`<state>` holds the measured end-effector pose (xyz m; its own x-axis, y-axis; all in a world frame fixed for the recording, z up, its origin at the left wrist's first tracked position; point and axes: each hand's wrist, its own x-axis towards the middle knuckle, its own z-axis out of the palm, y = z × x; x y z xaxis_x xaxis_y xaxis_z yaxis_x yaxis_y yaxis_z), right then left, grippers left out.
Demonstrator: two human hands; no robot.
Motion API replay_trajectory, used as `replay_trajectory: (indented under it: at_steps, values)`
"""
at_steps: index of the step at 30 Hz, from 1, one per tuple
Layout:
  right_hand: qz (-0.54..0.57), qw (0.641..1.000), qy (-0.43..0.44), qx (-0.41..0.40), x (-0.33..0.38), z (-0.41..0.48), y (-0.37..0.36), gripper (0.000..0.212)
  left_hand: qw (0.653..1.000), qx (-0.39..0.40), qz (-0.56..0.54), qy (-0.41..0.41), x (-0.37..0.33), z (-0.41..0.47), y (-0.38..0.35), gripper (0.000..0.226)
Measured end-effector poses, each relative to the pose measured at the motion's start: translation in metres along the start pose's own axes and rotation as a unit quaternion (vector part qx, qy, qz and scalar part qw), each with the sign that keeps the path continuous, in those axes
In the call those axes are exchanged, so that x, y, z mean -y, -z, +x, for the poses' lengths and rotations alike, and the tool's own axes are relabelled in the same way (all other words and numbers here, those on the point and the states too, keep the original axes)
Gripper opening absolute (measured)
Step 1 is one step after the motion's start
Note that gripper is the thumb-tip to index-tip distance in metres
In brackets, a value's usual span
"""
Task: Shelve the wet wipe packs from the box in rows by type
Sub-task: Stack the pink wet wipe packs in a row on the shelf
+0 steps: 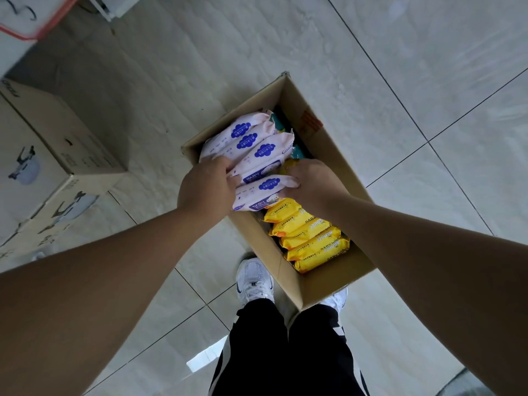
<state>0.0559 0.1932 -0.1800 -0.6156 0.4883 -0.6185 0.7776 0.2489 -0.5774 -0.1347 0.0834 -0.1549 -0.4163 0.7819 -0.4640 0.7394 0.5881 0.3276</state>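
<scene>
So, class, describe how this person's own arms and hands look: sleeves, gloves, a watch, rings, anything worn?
The left forearm and right forearm are bare to the frame edges; no sleeve shows. The left hand and right hand wear no gloves, and no watch, bracelet or ring is visible. Elsewhere the person wears black trousers with a white stripe and white trainers.

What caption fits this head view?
Left hand and right hand grip white plastic wet wipe packs beside yellow packs in a brown cardboard box.
</scene>
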Motion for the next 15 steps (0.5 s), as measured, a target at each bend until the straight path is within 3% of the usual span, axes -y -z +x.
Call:
replay_trajectory:
  at_steps: [2,6,15]
  values:
    - [0.005,1.000,-0.005,-0.001,0.001,-0.006,-0.002,0.027,1.000,0.014,-0.014,-0.007,0.001,-0.001,0.004,0.017]
    - [0.122,0.989,-0.065,0.059,0.008,-0.026,0.007,0.020,0.993,0.033,-0.109,0.011,-0.007,-0.001,0.021,0.015]
    - [0.247,0.965,-0.076,0.038,0.053,-0.093,0.085,0.012,0.981,0.054,-0.185,0.014,-0.056,-0.014,0.117,0.020]
